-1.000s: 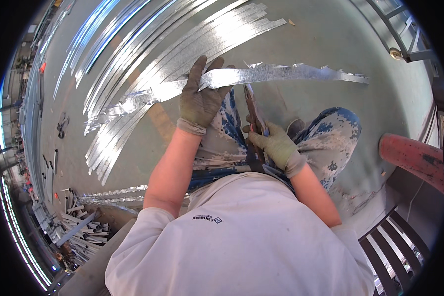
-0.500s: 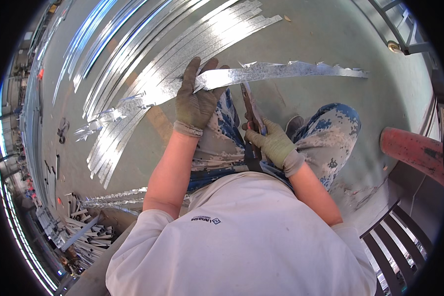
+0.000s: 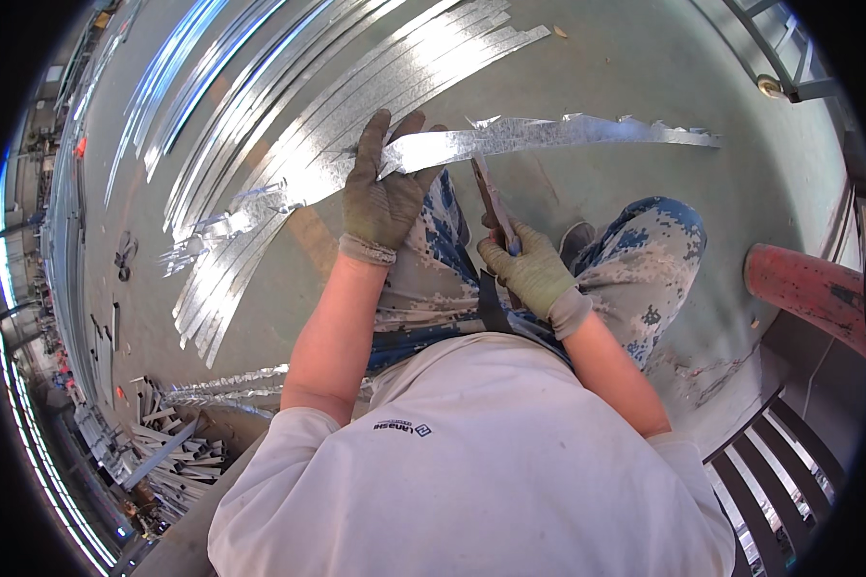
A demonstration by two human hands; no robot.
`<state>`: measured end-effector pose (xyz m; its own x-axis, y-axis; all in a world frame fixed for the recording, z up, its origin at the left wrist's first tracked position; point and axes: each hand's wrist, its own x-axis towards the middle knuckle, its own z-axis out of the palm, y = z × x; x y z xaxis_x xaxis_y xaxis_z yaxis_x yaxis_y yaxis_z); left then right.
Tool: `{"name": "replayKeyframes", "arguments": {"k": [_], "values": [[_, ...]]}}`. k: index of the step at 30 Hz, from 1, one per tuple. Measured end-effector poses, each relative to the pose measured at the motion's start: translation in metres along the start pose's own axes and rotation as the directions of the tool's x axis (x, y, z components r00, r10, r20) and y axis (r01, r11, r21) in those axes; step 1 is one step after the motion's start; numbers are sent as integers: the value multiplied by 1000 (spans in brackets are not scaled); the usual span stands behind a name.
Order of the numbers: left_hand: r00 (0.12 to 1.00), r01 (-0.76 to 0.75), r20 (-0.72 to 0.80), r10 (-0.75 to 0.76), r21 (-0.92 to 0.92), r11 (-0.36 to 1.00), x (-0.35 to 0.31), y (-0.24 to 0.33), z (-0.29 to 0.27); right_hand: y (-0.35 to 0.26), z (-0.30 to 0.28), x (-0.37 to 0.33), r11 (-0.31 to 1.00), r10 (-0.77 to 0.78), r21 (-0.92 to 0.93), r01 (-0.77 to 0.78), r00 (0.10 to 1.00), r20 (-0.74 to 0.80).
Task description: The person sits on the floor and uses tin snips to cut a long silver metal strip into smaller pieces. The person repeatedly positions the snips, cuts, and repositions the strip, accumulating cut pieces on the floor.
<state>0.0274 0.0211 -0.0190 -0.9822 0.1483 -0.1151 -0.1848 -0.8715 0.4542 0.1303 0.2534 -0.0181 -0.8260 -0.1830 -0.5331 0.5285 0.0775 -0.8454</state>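
My left hand [image 3: 383,197], in an olive work glove, grips a long shiny sheet-metal strip [image 3: 577,133] held crosswise in front of me. Its far edge is jagged with small bent-up tabs. Below the strip, my gloved right hand [image 3: 529,274] is closed around the handles of a pair of tin snips [image 3: 494,202]. Their blades point up, with the tips at the near edge of the strip; whether they touch the metal I cannot tell. The strip's left part runs over a fan of flat metal strips [image 3: 404,77] on the floor.
Narrower metal lengths [image 3: 178,72] lie at the far left. Down at the lower left is a pile of metal offcuts [image 3: 178,462]. A red cylinder [image 3: 808,298] stands at the right, above a dark slatted seat [image 3: 770,462]. A metal frame with a caster [image 3: 768,87] is at upper right.
The snips' handles have come closer together in my right hand, and the tool has shifted slightly. My left hand and the strip have barely moved.
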Motion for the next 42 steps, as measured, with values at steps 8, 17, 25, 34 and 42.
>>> {"name": "replayKeyframes", "arguments": {"k": [8,17,25,34,42], "values": [[986,11,-165,6,103,995,0,0,16,1,-1,0,994,47,94,-51,998,44],[998,-24,-50,26,51,998,-3,2,-2,-12,-13,-7,844,136,469,-261,949,285],[1000,2,-30,0,54,999,-10,10,-9,-13,-21,-10,491,-5,720,-491,824,566],[997,53,67,-41,-184,981,-7,14,-19,19,-10,-6,95,-407,687,-720,602,687],[1000,-15,-26,15,1,1000,-10,7,-9,16,-9,-4,78,-410,726,-683,642,648]]}}
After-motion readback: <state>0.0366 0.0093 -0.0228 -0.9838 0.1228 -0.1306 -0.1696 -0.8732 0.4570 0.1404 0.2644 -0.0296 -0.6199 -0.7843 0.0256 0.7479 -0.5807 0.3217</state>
